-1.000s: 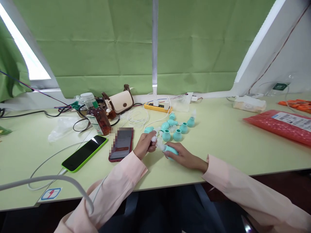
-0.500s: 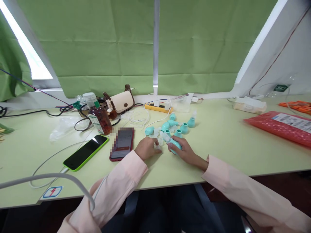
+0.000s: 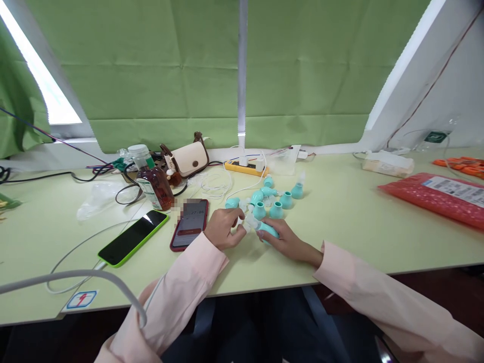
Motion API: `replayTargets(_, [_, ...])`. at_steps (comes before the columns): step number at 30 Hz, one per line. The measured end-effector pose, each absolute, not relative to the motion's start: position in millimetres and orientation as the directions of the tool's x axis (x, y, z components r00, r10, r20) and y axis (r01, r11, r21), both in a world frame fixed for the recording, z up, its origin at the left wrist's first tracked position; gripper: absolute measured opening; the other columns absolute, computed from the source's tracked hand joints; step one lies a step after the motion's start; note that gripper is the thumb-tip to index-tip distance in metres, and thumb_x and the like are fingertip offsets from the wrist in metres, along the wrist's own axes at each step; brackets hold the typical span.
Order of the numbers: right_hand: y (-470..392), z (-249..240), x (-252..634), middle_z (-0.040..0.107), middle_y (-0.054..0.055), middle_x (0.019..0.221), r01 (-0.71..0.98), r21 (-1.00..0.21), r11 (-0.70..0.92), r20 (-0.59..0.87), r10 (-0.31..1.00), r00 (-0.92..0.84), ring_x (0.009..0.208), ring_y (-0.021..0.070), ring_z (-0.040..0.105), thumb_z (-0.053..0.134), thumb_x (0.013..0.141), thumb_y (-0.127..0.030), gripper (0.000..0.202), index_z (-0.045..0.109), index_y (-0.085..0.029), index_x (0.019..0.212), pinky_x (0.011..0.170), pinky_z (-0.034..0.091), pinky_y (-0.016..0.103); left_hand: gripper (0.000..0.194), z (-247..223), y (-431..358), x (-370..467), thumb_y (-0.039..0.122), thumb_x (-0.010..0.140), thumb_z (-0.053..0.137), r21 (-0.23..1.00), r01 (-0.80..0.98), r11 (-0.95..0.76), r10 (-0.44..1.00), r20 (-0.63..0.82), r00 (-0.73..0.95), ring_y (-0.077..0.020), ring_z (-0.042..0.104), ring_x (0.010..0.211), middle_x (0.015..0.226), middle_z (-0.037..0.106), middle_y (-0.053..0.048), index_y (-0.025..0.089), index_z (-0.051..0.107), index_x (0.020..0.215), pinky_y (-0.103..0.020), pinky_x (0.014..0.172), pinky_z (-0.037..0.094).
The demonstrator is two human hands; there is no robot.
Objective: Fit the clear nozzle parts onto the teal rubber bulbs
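My right hand (image 3: pixel 284 239) is wrapped round a turquoise piece (image 3: pixel 267 230) with a clear tip that points left. At that tip, the thumb and forefinger of my left hand (image 3: pixel 226 228) are bent towards each other around something clear and small that I cannot make out. Just beyond my hands stand several turquoise bulb-shaped pieces with round openings, among them one in front (image 3: pixel 276 210) and one farther right (image 3: pixel 286 200). A turquoise piece with a clear top (image 3: pixel 297 190) is at the right end. Small clear parts (image 3: pixel 269 201) lie among them.
A red-cased phone (image 3: pixel 189 225) and a green-cased phone (image 3: pixel 134 238) lie to the left, near a bottle (image 3: pixel 154 184). Behind are a cream bag (image 3: pixel 192 159) and a yellow power strip (image 3: pixel 245 169). A red package (image 3: pixel 438 197) lies at the right.
My right hand has moved slightly left with the turquoise piece. The fingers of my left hand have risen from the table and come to the clear tip.
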State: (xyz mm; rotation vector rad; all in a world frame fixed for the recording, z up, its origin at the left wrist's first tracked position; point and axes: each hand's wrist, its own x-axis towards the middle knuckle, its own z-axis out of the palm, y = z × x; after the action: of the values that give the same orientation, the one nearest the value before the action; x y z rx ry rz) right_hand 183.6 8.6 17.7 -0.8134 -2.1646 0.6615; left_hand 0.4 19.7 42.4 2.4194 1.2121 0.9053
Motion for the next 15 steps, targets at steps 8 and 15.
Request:
replayTargets(8, [1.4,19.1,179.8,0.054,0.003,0.078,0.381,-0.597,0.706,0.386,0.670,-0.634,0.069,0.0133,0.048,0.038,0.083,-0.030,0.015,0.046,-0.017,0.083,0.064,0.037,0.026,0.035,29.4,16.5,19.5,0.033,0.074,0.039,0.739,0.429,-0.520,0.836,0.337,0.433,-0.0069,0.023,0.043,0.042,0.026,0.005,0.016,0.036,0.044,-0.022,0.046,0.019])
replayTargets(15, [-2.0,17.2,180.1,0.049,0.001,0.066,0.399,-0.529,0.749,0.409,0.636,-0.654,0.059,0.0116,0.042,0.033,0.084,-0.031,0.018,0.043,-0.018,0.077,0.056,0.034,0.023,0.037,24.2,17.9,24.7,0.039,0.073,0.032,0.931,0.218,-0.294,0.869,0.165,0.467,-0.0057,0.024,0.037,0.040,0.024,0.005,0.018,0.027,0.043,-0.020,0.038,0.021])
